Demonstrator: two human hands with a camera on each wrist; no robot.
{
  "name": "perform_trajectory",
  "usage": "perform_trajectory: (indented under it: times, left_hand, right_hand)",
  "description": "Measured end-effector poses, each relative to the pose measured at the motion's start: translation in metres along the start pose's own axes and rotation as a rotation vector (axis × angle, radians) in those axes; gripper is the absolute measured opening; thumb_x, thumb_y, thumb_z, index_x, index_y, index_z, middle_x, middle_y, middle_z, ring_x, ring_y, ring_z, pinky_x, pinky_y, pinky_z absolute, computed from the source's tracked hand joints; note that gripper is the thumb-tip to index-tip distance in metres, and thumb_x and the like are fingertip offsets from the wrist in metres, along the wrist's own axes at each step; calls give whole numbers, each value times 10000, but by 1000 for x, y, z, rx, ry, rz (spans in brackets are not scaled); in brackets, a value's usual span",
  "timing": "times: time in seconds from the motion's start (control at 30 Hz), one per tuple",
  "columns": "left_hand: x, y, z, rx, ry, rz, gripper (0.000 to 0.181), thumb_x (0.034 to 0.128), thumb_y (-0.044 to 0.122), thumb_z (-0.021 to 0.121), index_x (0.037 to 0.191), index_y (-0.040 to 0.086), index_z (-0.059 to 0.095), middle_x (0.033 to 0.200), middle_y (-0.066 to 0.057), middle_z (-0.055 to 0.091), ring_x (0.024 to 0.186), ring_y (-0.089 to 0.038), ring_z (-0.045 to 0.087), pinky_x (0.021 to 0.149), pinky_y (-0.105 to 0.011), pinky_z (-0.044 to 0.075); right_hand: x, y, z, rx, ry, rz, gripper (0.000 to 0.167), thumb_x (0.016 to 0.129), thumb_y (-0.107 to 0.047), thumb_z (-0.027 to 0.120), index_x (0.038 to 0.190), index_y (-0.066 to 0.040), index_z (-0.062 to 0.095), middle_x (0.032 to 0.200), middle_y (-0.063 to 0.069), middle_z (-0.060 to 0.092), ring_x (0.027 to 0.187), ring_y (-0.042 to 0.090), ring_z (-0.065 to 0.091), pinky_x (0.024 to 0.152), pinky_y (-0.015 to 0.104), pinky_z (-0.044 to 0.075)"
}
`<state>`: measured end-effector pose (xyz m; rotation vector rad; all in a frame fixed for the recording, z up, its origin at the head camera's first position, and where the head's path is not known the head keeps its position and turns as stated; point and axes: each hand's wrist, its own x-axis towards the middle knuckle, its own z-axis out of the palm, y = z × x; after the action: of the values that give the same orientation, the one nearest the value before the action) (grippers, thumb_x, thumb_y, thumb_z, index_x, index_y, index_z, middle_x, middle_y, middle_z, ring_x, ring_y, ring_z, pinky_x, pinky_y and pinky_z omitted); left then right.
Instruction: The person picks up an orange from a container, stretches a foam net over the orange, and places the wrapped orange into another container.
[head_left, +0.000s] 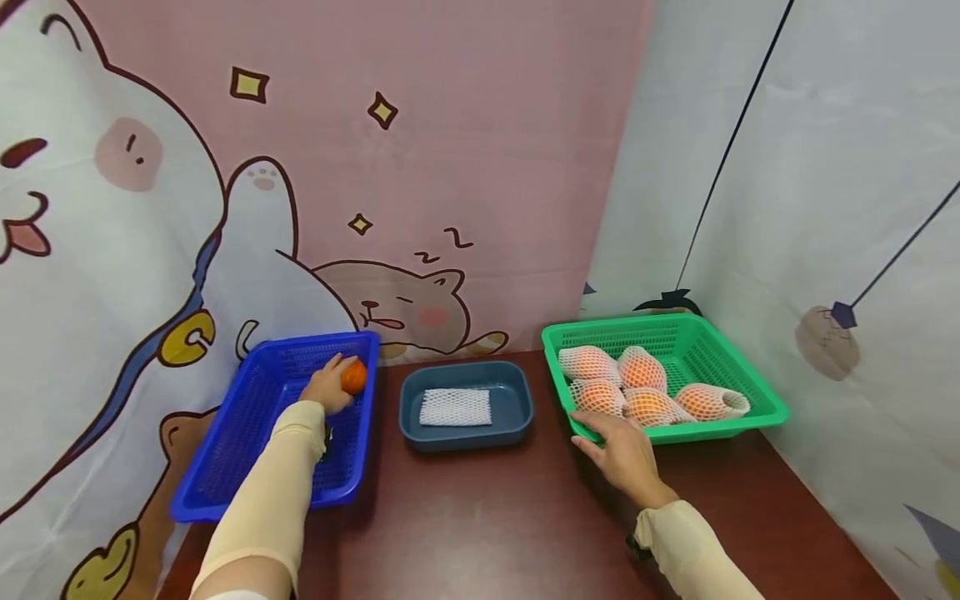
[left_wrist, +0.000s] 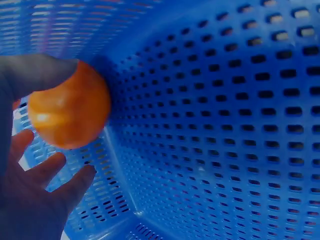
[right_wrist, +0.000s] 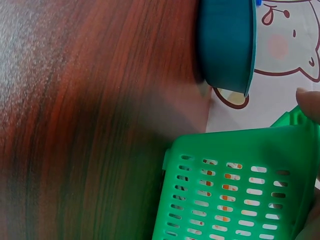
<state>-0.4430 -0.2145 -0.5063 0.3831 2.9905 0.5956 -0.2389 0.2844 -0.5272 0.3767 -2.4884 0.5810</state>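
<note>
My left hand (head_left: 330,385) is inside the blue basket (head_left: 348,492), beside a bare orange (head_left: 354,377). In the left wrist view the thumb lies across the top of the orange (left_wrist: 75,112), while the other fingers are spread below it, apart from its skin. My right hand (head_left: 624,454) holds the near left corner of the green basket (head_left: 738,429) by its rim. Several oranges in white foam nets (head_left: 648,406) lie in that basket. Only a fingertip and the hand's edge show in the right wrist view, at the green basket wall (right_wrist: 230,150).
Between the two baskets stands a dark blue-grey tray (head_left: 465,437), with a flat white foam net (head_left: 455,407) lying in it. All stand on a dark brown wooden table (head_left: 480,525). Cartoon-printed cloth (head_left: 487,167) hangs close behind and at the sides.
</note>
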Motion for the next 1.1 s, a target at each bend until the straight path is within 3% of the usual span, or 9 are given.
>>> perform_trajectory:
  times: [0.1,0.27,0.33,0.47,0.7,0.9,1.1]
  left_hand:
    - [3,-2,6,47,-31,-28,866,715,30,664,1510,154,343,1541,-231,200,1247,-584,317,851,-679,413]
    - [3,-8,11,147,55,-66,811,713,93,728,1458,176,418,1308,-293,335,1147,-532,347,747,-661,456]
    - [3,-8,14,127,77,-72,813,692,137,794,1426,157,445,1266,-301,350,1134,-536,349,759,-672,447]
    - [0,-9,21,44,56,-68,849,655,162,880,1390,105,458,1292,-303,380,1107,-569,399,818,-681,426]
    - [-10,-14,27,0,51,-80,854,651,150,890,1381,101,450,1266,-313,421,1058,-567,465,828,-660,433]
    - [-22,-10,18,-49,144,-78,831,639,118,873,1358,98,458,1250,-328,403,1034,-571,481,842,-644,432]
    - [-35,7,4,-127,275,-33,817,657,101,873,1362,105,458,1256,-320,383,1061,-553,473,866,-630,420]
  right_hand:
    - [0,0,-1,-2,-16,11,476,753,-221,838,1203,-146,702,1162,64,690,1077,253,640,982,614,335]
    - [1,-2,1,3,-29,17,477,760,-213,832,1213,-143,696,1169,67,686,1088,260,634,994,623,316]
    - [1,-2,0,4,-28,20,476,760,-216,832,1212,-146,697,1169,66,687,1089,259,634,996,618,316]
    - [1,-1,0,4,-28,17,476,762,-217,831,1213,-146,697,1169,66,687,1088,256,634,991,612,323]
    - [0,1,2,6,-14,3,475,755,-210,835,1206,-146,700,1161,71,689,1082,259,636,968,622,344]
    - [1,1,3,2,-6,-13,469,761,-224,830,1205,-148,701,1166,70,687,1082,263,635,915,614,383]
    - [-1,3,2,6,1,-8,477,750,-208,835,1204,-148,702,1163,76,688,1079,276,634,947,623,354]
